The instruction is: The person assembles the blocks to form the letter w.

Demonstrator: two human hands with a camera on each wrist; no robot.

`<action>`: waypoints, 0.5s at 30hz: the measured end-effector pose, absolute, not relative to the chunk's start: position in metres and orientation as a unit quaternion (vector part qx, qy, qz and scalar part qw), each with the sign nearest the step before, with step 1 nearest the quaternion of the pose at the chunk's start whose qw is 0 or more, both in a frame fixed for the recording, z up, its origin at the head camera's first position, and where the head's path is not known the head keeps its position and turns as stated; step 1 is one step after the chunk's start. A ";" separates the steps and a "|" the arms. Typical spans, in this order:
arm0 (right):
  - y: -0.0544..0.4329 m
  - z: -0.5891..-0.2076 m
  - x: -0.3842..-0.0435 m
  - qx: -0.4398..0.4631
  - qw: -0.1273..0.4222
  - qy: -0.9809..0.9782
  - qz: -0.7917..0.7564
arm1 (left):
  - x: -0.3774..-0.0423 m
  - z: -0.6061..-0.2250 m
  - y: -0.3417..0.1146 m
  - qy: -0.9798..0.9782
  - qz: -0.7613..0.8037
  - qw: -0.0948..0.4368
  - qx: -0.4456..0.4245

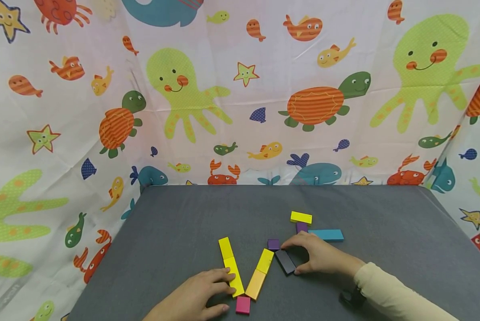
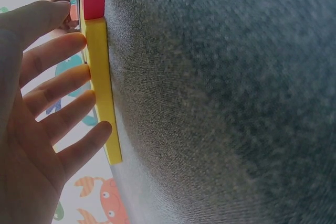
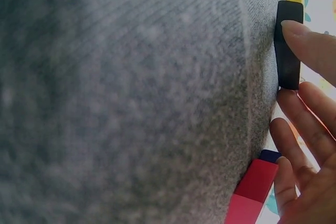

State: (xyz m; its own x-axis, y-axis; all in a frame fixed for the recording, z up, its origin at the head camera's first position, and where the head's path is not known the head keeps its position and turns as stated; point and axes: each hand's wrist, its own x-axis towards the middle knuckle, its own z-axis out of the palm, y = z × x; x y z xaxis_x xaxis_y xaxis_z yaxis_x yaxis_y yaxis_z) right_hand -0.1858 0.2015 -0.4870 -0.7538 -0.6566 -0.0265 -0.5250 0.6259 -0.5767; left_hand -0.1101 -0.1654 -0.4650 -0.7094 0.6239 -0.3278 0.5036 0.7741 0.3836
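My right hand pinches a dark grey block between thumb and fingertips; the right wrist view shows the thumb against the side of this block. A small purple block lies at its far end. My left hand rests its spread fingertips on a long yellow block. In the left wrist view, the fingers lie along that block's side. Beyond it is a shorter yellow block. A pink-red block sits at the near point of a V, whose right arm has an orange-yellow block and a yellow block.
Behind my right hand lie a yellow block, a purple block and a blue block. Red blocks show beside the hand in the right wrist view. A grey cloth covers the table; a sea-animal curtain surrounds it.
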 end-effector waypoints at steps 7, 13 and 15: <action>0.201 -0.486 -0.186 -0.332 0.116 0.891 -0.287 | -0.109 -0.465 -0.166 0.917 0.136 0.227 0.298; 0.206 -0.478 -0.188 -0.321 0.101 0.887 -0.316 | -0.109 -0.468 -0.167 0.915 0.139 0.221 0.308; 0.209 -0.475 -0.191 -0.319 0.075 0.890 -0.317 | -0.109 -0.468 -0.167 0.915 0.140 0.223 0.307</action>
